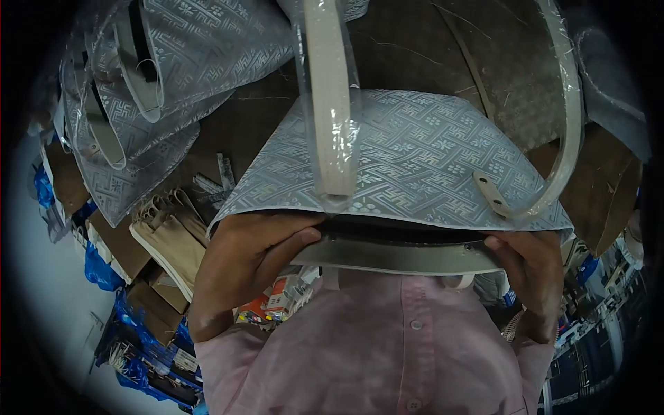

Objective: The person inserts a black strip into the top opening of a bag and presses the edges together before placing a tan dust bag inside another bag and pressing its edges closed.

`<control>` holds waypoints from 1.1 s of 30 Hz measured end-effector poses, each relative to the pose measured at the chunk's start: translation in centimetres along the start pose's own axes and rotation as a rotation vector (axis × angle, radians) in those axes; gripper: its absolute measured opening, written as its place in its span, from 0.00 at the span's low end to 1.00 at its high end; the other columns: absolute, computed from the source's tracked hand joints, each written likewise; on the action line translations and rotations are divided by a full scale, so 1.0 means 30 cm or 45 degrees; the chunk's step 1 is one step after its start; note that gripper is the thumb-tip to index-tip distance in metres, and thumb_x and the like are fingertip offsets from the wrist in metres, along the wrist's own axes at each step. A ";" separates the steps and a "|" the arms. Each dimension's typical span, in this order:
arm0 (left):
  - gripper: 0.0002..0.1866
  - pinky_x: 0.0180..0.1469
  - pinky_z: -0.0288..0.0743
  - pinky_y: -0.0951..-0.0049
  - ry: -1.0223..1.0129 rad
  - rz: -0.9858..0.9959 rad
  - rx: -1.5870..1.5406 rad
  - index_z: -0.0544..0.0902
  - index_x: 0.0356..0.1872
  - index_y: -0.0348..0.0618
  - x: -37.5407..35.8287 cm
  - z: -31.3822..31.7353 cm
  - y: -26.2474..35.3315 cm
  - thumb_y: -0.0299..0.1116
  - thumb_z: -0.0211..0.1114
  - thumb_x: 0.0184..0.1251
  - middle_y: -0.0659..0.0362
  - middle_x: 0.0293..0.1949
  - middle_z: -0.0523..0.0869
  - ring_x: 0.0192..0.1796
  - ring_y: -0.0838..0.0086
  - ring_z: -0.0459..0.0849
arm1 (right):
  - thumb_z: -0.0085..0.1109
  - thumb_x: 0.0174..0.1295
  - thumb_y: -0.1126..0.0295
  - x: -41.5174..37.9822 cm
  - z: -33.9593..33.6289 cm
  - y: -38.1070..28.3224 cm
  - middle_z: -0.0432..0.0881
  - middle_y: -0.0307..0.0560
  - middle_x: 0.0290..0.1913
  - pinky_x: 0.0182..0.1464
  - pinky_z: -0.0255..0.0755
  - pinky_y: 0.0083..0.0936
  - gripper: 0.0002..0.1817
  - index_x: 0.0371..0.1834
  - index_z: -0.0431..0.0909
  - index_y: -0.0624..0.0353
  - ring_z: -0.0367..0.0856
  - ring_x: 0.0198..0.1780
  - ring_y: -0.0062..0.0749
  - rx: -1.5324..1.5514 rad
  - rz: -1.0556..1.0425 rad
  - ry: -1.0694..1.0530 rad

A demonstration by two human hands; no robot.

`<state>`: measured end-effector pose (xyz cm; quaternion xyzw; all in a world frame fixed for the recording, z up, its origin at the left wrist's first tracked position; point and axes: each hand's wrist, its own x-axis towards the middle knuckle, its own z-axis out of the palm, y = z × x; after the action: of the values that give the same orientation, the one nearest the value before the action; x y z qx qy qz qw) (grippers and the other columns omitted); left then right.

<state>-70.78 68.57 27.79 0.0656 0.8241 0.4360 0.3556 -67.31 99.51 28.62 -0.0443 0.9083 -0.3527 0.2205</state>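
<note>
A grey-blue handbag (408,159) with a silvery woven-look pattern lies in front of me, its mouth facing my chest. My left hand (238,252) is at the left end of the opening, thumb at the near rim and fingers partly inside. At the right end, my right hand (529,259) grips in the same way, its fingers mostly hidden by the bag. Between the two hands the dark mouth gapes slightly above the pale near edge (401,257). One cream handle (330,104), wrapped in clear plastic, stands up from the far side and loops over to the right.
Several similar patterned bags (207,48) in clear plastic sit at the upper left. Below them is a stack of beige pieces (166,238) with thin loops. A brown sheet-covered surface (408,55) lies behind the bag. Cartons (155,304) and blue plastic (102,266) crowd the lower left.
</note>
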 end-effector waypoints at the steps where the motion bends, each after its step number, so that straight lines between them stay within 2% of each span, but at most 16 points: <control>1: 0.10 0.35 0.75 0.72 0.019 0.060 0.010 0.84 0.41 0.36 -0.003 0.003 -0.008 0.28 0.64 0.59 0.50 0.32 0.86 0.31 0.64 0.85 | 0.66 0.49 0.76 0.003 0.002 0.002 0.82 0.54 0.31 0.35 0.71 0.33 0.06 0.31 0.83 0.62 0.80 0.32 0.46 0.028 -0.003 -0.013; 2: 0.10 0.35 0.75 0.72 0.004 0.086 -0.014 0.84 0.41 0.36 -0.008 0.003 -0.009 0.28 0.64 0.59 0.50 0.32 0.86 0.31 0.64 0.85 | 0.66 0.49 0.76 0.006 0.009 0.009 0.82 0.54 0.31 0.35 0.71 0.33 0.06 0.31 0.83 0.62 0.80 0.32 0.46 -0.001 0.020 -0.005; 4: 0.10 0.34 0.75 0.74 0.019 -0.006 0.014 0.84 0.40 0.36 -0.008 0.014 0.000 0.28 0.64 0.59 0.50 0.31 0.86 0.31 0.66 0.85 | 0.67 0.49 0.73 -0.001 0.010 0.029 0.82 0.52 0.31 0.35 0.71 0.34 0.06 0.31 0.83 0.59 0.81 0.33 0.46 -0.015 -0.164 0.019; 5: 0.10 0.34 0.75 0.74 -0.009 0.031 -0.028 0.84 0.40 0.36 -0.004 0.027 0.007 0.28 0.64 0.59 0.50 0.31 0.86 0.31 0.66 0.85 | 0.68 0.48 0.74 -0.010 -0.005 0.027 0.82 0.57 0.36 0.42 0.73 0.34 0.10 0.35 0.83 0.62 0.81 0.39 0.48 0.043 -0.039 -0.104; 7: 0.10 0.33 0.74 0.75 0.105 0.035 0.027 0.84 0.40 0.35 -0.008 0.029 0.017 0.27 0.64 0.59 0.50 0.30 0.86 0.30 0.68 0.85 | 0.68 0.49 0.74 -0.009 -0.013 0.026 0.82 0.56 0.35 0.41 0.73 0.33 0.10 0.35 0.83 0.62 0.82 0.38 0.47 0.041 -0.019 -0.129; 11: 0.11 0.32 0.72 0.75 -0.068 -0.015 0.029 0.83 0.42 0.35 0.001 0.010 0.018 0.27 0.64 0.59 0.49 0.28 0.85 0.28 0.68 0.84 | 0.67 0.50 0.72 -0.004 -0.021 0.021 0.83 0.53 0.35 0.41 0.74 0.32 0.10 0.36 0.84 0.61 0.83 0.38 0.45 0.042 0.050 -0.259; 18: 0.12 0.31 0.73 0.72 -0.207 0.026 0.093 0.83 0.43 0.36 0.004 -0.002 0.001 0.29 0.64 0.59 0.50 0.27 0.84 0.26 0.65 0.83 | 0.65 0.52 0.69 -0.004 -0.023 0.032 0.84 0.51 0.39 0.43 0.75 0.33 0.10 0.38 0.84 0.56 0.83 0.40 0.43 0.037 0.077 -0.423; 24: 0.12 0.33 0.73 0.71 -0.321 0.108 0.188 0.83 0.45 0.37 0.014 -0.013 -0.007 0.28 0.63 0.59 0.49 0.31 0.84 0.32 0.66 0.83 | 0.64 0.54 0.68 0.012 -0.041 0.062 0.84 0.52 0.39 0.43 0.76 0.33 0.12 0.42 0.83 0.55 0.83 0.42 0.44 0.040 0.027 -0.621; 26: 0.13 0.35 0.74 0.72 -0.320 0.161 0.148 0.82 0.45 0.38 0.016 -0.013 -0.019 0.28 0.63 0.60 0.48 0.34 0.83 0.33 0.64 0.83 | 0.56 0.61 0.63 0.017 -0.040 0.072 0.83 0.55 0.35 0.38 0.75 0.33 0.14 0.46 0.80 0.57 0.82 0.35 0.47 0.122 -0.050 -0.647; 33: 0.13 0.38 0.74 0.71 -0.392 0.141 0.074 0.82 0.47 0.39 0.013 -0.020 -0.025 0.26 0.61 0.60 0.48 0.36 0.83 0.35 0.61 0.83 | 0.51 0.64 0.58 0.017 -0.055 0.070 0.82 0.57 0.36 0.40 0.75 0.36 0.19 0.50 0.77 0.60 0.82 0.36 0.49 -0.016 -0.008 -0.818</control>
<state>-71.32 67.86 27.21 0.1871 0.7672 0.4157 0.4513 -68.31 101.98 28.12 -0.1575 0.7943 -0.3157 0.4946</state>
